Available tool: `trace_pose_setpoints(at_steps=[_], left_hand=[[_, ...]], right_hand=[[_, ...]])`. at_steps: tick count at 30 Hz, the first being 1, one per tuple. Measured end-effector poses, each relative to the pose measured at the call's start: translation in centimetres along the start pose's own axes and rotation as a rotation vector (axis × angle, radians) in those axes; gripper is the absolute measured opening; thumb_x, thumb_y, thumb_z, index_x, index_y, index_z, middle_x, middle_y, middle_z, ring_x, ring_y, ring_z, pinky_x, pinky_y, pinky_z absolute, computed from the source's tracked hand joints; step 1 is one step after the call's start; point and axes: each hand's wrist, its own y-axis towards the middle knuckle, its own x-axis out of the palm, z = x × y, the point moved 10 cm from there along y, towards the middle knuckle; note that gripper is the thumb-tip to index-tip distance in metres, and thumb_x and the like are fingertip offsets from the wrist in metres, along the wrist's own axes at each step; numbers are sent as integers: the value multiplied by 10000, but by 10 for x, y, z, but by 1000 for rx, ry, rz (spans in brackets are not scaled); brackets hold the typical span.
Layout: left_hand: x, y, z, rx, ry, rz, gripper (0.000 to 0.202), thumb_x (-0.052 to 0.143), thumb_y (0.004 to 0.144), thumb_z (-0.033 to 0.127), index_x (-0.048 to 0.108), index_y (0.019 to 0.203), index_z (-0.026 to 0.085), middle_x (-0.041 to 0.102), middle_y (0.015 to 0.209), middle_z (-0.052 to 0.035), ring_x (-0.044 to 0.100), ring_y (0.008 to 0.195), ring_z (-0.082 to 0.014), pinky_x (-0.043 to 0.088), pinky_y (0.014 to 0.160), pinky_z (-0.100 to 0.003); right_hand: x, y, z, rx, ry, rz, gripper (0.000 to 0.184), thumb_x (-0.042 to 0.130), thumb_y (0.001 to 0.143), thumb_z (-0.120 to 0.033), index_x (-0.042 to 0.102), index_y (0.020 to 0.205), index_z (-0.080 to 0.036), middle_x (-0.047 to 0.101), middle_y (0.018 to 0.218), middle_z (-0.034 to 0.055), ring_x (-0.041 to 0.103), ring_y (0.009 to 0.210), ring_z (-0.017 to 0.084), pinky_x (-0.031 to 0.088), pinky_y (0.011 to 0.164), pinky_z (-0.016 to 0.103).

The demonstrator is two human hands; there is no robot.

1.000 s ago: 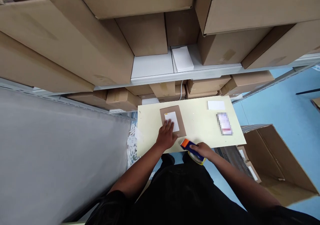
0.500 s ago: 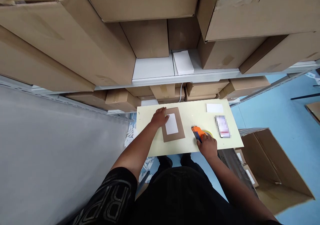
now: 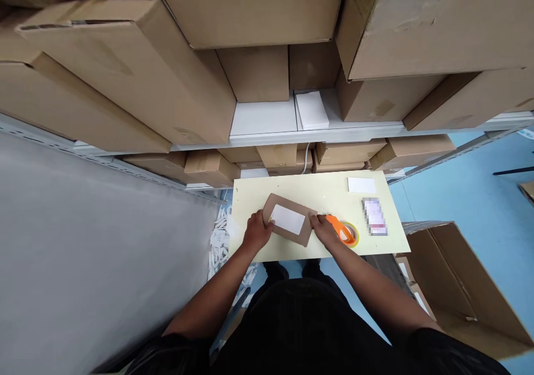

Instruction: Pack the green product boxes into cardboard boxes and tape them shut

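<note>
Both hands hold a flat brown cardboard mailer (image 3: pixel 283 235) over the pale yellow table (image 3: pixel 254 191). A white label (image 3: pixel 287 219) faces up on it. My left hand (image 3: pixel 257 231) grips its left end, thumb on top near the label's edge. My right hand (image 3: pixel 325 231) pinches the right end between thumb and fingers. Just right of that hand lies an orange tape dispenser (image 3: pixel 337 229) with a roll of yellow-edged tape (image 3: pixel 354 236); the forearm covers part of it.
A phone (image 3: pixel 374 216) and a white stack of labels (image 3: pixel 361 185) lie at the table's right. Below right stands an open carton (image 3: pixel 479 275) with labelled packages inside. Shelves of cardboard boxes (image 3: pixel 250 8) rise in front; paper scraps (image 3: pixel 219 241) lie at left.
My right hand has let go of the tape dispenser and moved left onto the mailer. The mailer has turned from upright to lengthwise, now held at both ends.
</note>
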Motion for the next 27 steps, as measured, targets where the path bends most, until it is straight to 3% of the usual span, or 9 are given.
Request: trace_pose_setpoints(at_steps=[4, 8, 10, 12, 15, 18, 21, 24, 27], left_hand=[[9, -29, -14, -37, -132, -53, 401, 608, 932, 430, 559, 1221, 156, 632, 1197, -152, 629, 1065, -273, 479, 888, -363], [3, -25, -25, -96, -237, -96, 313, 474, 1009, 493, 599, 941, 215, 683, 879, -54, 658, 832, -224, 450, 734, -316], [-5, -19, -31, -110, -261, -85, 383, 410, 1037, 492, 596, 836, 224, 670, 778, -39, 654, 780, -217, 435, 706, -309], [-13, -15, -38, -113, -277, -65, 400, 408, 1038, 485, 598, 800, 226, 665, 748, -34, 651, 755, -211, 432, 696, -304], [-19, -19, -47, -92, -290, -49, 380, 424, 1031, 473, 600, 802, 227, 669, 756, -25, 649, 755, -201, 431, 702, -296], [-17, -31, -56, -57, -268, -87, 357, 428, 1023, 450, 597, 805, 224, 672, 767, -19, 647, 763, -192, 423, 711, -287], [-9, -46, -65, -4, -233, -145, 315, 431, 1008, 419, 608, 837, 222, 697, 825, -30, 663, 814, -199, 420, 734, -286], [-2, -60, -76, 47, -228, -194, 282, 445, 994, 413, 631, 903, 221, 719, 889, -42, 676, 863, -208, 425, 755, -289], [1, -71, -95, 33, -193, -207, 274, 437, 991, 404, 629, 910, 225, 715, 877, -36, 677, 861, -211, 426, 759, -293]], right_hand=[[-13, 15, -22, 14, -91, 22, 519, 367, 976, -676, 606, 863, -230, 733, 950, 104, 663, 865, 261, 467, 756, 354], [-28, 5, -23, -190, -256, 174, 489, 323, 1017, -585, 625, 896, -220, 709, 959, 111, 644, 892, 259, 462, 776, 347], [-44, -14, -7, -290, -481, 371, 418, 398, 1001, -542, 629, 965, -195, 688, 1007, 145, 623, 980, 291, 454, 847, 378], [-51, -29, 25, -287, -700, 458, 416, 486, 964, -551, 628, 1035, -166, 676, 1032, 175, 611, 1030, 332, 447, 882, 420], [-48, -36, 75, -242, -869, 419, 394, 543, 941, -474, 603, 1151, -146, 679, 1130, 207, 601, 1148, 368, 456, 895, 446], [-43, -33, 95, -226, -926, 383, 362, 536, 926, -352, 596, 1218, -149, 701, 1157, 202, 604, 1222, 362, 447, 960, 457], [-51, -26, 93, -161, -849, 362, 409, 516, 899, -313, 607, 1254, -133, 739, 1084, 205, 678, 1119, 373, 459, 967, 488], [-71, -22, 80, -59, -522, 306, 413, 513, 888, -446, 652, 1178, -186, 768, 980, 173, 737, 951, 379, 522, 851, 480], [-88, -25, 34, -69, -71, 213, 383, 542, 842, -549, 677, 1032, -244, 781, 923, 106, 752, 879, 352, 557, 755, 432]])
